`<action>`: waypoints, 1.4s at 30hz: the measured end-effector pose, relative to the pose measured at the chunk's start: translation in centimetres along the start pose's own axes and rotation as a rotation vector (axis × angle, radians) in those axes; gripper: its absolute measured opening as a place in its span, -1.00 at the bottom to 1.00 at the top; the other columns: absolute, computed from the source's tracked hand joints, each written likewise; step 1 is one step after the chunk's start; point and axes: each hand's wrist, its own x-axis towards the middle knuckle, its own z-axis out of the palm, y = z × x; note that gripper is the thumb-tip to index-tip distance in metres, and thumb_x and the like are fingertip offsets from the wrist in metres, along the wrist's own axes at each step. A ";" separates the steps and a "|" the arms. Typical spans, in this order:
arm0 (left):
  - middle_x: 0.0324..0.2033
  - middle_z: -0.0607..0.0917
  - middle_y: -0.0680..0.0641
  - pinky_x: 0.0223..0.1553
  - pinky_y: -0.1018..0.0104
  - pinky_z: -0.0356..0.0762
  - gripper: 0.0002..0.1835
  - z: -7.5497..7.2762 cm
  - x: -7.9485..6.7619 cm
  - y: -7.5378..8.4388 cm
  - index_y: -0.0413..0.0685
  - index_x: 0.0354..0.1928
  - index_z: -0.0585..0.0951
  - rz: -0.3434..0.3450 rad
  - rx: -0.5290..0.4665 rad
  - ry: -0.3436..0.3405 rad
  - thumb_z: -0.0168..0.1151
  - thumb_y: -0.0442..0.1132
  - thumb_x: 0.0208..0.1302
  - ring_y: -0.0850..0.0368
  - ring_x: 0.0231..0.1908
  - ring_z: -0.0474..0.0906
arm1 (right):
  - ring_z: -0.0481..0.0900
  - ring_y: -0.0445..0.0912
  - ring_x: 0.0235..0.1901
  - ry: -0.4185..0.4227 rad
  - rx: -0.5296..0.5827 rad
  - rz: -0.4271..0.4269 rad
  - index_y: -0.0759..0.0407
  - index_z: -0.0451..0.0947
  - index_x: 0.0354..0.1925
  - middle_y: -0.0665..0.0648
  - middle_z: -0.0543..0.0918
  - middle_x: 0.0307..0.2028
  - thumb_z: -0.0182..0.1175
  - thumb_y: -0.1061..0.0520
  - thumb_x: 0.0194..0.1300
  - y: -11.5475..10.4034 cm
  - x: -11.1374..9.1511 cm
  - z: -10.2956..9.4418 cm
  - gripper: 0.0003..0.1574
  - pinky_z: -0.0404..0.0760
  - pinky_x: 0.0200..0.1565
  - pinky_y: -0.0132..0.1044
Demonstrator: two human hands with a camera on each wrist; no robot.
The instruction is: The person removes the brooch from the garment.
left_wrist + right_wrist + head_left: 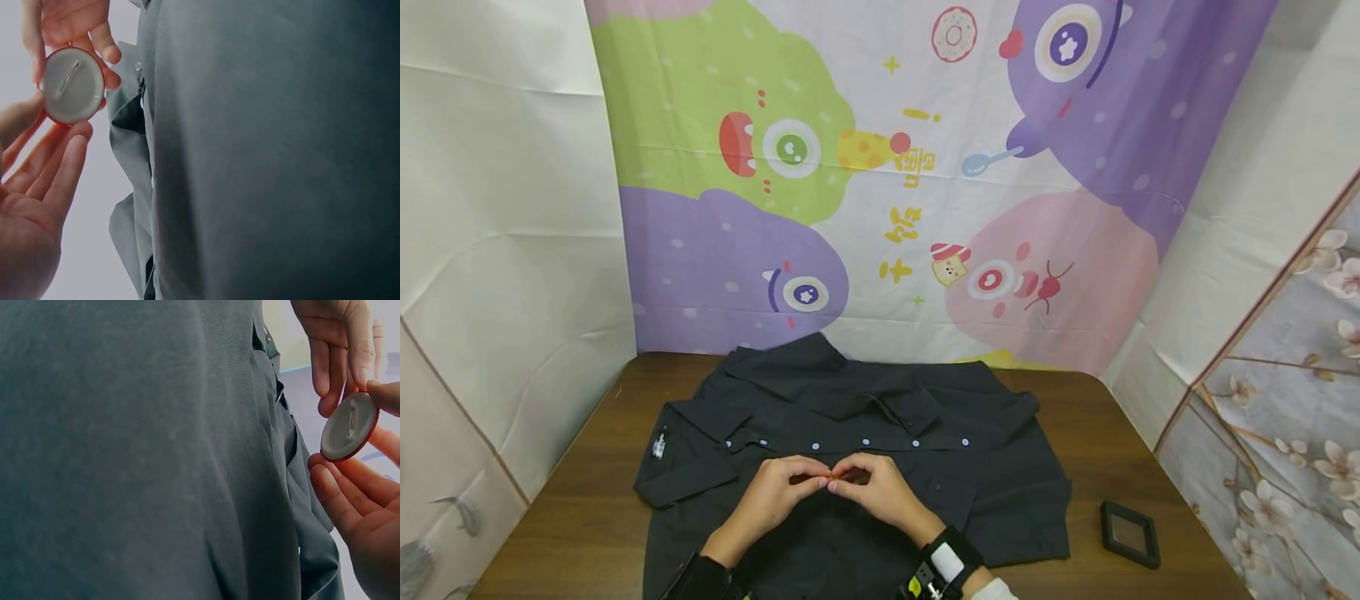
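Observation:
Both hands hold a round pin badge (74,87) between them over a dark button-up shirt (850,542). My left hand (777,493) pinches one edge of it; my right hand (883,492) pinches the opposite edge. In both wrist views the badge's pale back faces the camera, with a thin metal pin (352,420) lying across it and a reddish rim around it. The badge's front is hidden there, and only a sliver of red shows in the head view. The shirt lies spread sideways, its white buttons (866,442) in a row beyond the hands.
A small black square frame (1130,533) lies at the right of the brown wooden table (1097,458). A cartoon-printed cloth (887,317) hangs behind the table. White panels (512,208) and a flowered panel (1300,417) stand at the sides.

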 end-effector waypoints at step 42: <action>-0.29 0.80 0.03 -0.19 0.35 0.67 -0.90 0.3 0.1 0.7 -0.01 -0.30 0.78 -0.060 0.038 -0.004 0.43 -0.22 0.11 0.14 -0.22 0.72 | 0.59 -0.25 -0.40 -0.043 0.015 0.094 0.28 0.70 -0.25 0.25 0.74 -0.28 0.45 0.23 0.06 2.7 0.7 -0.3 -0.75 0.57 -0.32 -0.48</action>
